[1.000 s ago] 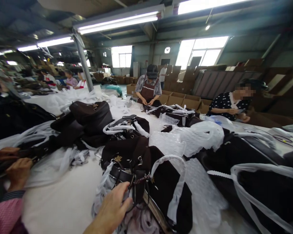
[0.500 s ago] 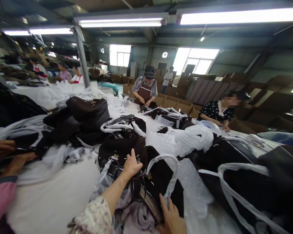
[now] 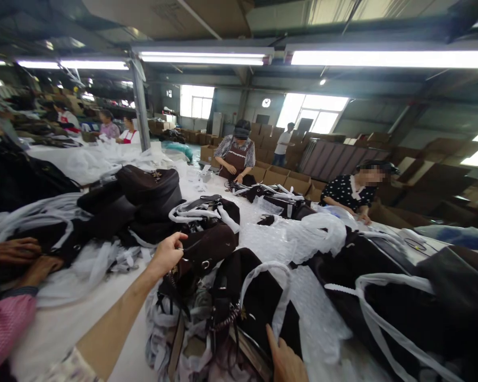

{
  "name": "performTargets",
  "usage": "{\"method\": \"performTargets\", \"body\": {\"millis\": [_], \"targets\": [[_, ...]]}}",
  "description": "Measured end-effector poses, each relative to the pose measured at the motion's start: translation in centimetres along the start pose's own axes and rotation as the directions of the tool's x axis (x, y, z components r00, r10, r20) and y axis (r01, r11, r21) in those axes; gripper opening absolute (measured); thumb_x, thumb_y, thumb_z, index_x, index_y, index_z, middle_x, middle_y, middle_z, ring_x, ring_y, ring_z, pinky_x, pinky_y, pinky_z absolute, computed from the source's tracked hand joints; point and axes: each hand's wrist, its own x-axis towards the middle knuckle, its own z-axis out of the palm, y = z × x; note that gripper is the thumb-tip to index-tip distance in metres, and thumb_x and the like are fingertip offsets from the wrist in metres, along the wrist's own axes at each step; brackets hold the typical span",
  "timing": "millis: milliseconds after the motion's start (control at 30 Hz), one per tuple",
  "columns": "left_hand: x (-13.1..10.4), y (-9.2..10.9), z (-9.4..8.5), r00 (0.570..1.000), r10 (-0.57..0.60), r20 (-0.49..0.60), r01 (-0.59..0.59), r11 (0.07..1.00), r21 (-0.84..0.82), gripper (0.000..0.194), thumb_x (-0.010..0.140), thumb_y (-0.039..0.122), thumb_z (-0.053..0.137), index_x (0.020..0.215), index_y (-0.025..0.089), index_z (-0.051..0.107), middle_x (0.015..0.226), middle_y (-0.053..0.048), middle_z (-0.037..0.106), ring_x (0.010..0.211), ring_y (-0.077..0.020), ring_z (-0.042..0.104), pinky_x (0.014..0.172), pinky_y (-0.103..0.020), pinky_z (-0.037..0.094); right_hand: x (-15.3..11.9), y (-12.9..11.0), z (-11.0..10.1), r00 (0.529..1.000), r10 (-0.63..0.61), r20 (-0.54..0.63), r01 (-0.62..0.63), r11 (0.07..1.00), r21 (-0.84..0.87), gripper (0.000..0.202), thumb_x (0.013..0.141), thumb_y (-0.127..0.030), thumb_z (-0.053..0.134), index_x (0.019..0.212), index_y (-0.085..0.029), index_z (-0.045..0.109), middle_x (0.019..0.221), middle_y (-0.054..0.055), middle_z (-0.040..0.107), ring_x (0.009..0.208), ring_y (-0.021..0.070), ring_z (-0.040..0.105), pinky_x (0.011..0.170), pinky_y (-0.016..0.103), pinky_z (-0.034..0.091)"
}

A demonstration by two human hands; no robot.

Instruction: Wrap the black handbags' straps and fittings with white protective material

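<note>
My left hand (image 3: 168, 254) reaches out over the white table and grips the top edge of a dark brown handbag (image 3: 207, 246), lifting it. My right hand (image 3: 284, 361) rests at the bottom edge on another dark brown handbag (image 3: 258, 302), whose handle is wrapped in white foam. A chain and metal fittings hang between the two bags. White wrapping lies under them.
More dark handbags (image 3: 143, 196) and bubble wrap (image 3: 302, 233) cover the table. A co-worker's hands (image 3: 19, 260) in a pink sleeve work at the left. Two people (image 3: 237, 154) stand across the table; cardboard boxes (image 3: 287, 178) are stacked behind.
My left hand has moved up and to the left, pulling one brown bag up off the pile. My right hand has stayed low on the nearer bag.
</note>
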Motion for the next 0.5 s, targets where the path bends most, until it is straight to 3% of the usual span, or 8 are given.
{"method": "performTargets", "body": {"millis": [67, 133, 200, 267, 300, 400, 500], "targets": [[0.1, -0.9, -1.4, 0.997, -0.021, -0.077, 0.022, 1.0, 0.006, 0.05, 0.063, 0.01, 0.048, 0.108, 0.016, 0.068, 0.072, 0.005, 0.061, 0.06, -0.0135, 0.057, 0.058, -0.022, 0.043, 0.1, 1.7, -2.0, 0.998, 0.006, -0.057, -0.007, 1.0, -0.014, 0.072, 0.076, 0.01, 0.039, 0.13, -0.027, 0.067, 0.1, 0.008, 0.076, 0.086, 0.0227, 0.076, 0.068, 0.026, 0.056], [0.5, -1.8, -2.9, 0.986, -0.044, -0.16, 0.049, 0.998, 0.029, 0.053, 0.066, 0.014, 0.047, 0.114, 0.015, 0.066, 0.078, 0.003, 0.062, 0.06, -0.014, 0.056, 0.057, -0.023, 0.042, 0.3, 4.2, -5.4, 0.99, 0.035, -0.135, -0.036, 0.999, -0.009, 0.063, 0.083, 0.007, 0.033, 0.122, -0.028, 0.069, 0.107, 0.007, 0.075, 0.083, 0.0213, 0.076, 0.067, 0.027, 0.056], [1.2, -2.4, -4.1, 0.973, -0.055, -0.225, 0.072, 0.995, 0.069, 0.052, 0.067, 0.016, 0.046, 0.116, 0.016, 0.066, 0.082, 0.001, 0.064, 0.064, -0.0153, 0.058, 0.059, -0.023, 0.042, 0.7, 6.4, -10.3, 0.961, 0.038, -0.273, -0.028, 0.999, 0.039, 0.052, 0.086, -0.001, 0.037, 0.119, -0.029, 0.067, 0.125, 0.006, 0.071, 0.084, 0.0203, 0.076, 0.067, 0.029, 0.056], [1.8, -2.8, -5.0, 0.966, -0.056, -0.254, 0.088, 0.989, 0.117, 0.046, 0.068, 0.016, 0.047, 0.108, 0.017, 0.07, 0.082, -0.001, 0.065, 0.069, -0.0173, 0.06, 0.061, -0.024, 0.042, 1.3, 7.5, -16.0, 0.918, -0.012, -0.396, 0.055, 0.994, 0.098, 0.038, 0.091, -0.013, 0.041, 0.114, -0.03, 0.066, 0.127, 0.003, 0.069, 0.088, 0.0196, 0.075, 0.067, 0.028, 0.056], [2.1, -3.0, -5.3, 0.965, -0.057, -0.256, 0.096, 0.986, 0.14, 0.042, 0.068, 0.015, 0.048, 0.102, 0.017, 0.072, 0.081, -0.001, 0.066, 0.071, -0.0182, 0.062, 0.062, -0.024, 0.042, 1.6, 7.7, -18.9, 0.912, -0.066, -0.405, 0.114, 0.989, 0.097, 0.035, 0.091, -0.015, 0.04, 0.11, -0.028, 0.066, 0.126, 0.004, 0.069, 0.085, 0.0183, 0.075, 0.066, 0.027, 0.055], [2.4, -3.5, -6.6, 0.96, -0.078, -0.269, 0.133, 0.972, 0.194, 0.039, 0.069, 0.014, 0.048, 0.099, 0.017, 0.073, 0.082, -0.003, 0.07, 0.075, -0.0202, 0.066, 0.064, -0.024, 0.044, 1.9, 7.7, -26.1, 0.906, -0.057, -0.419, 0.088, 0.995, 0.055, 0.031, 0.089, -0.017, 0.035, 0.095, -0.024, 0.065, 0.113, 0.004, 0.072, 0.074, 0.0169, 0.072, 0.063, 0.028, 0.051], [2.3, -4.3, -8.6, 0.949, -0.099, -0.298, 0.179, 0.951, 0.253, 0.042, 0.075, 0.014, 0.045, 0.108, 0.013, 0.071, 0.09, -0.005, 0.071, 0.084, -0.0254, 0.068, 0.069, -0.028, 0.048, 1.1, 8.6, -30.8, 0.91, -0.01, -0.414, 0.041, 0.997, 0.065, 0.03, 0.084, -0.021, 0.035, 0.086, -0.024, 0.065, 0.1, 0.003, 0.072, 0.071, 0.0181, 0.071, 0.065, 0.031, 0.049]]}}
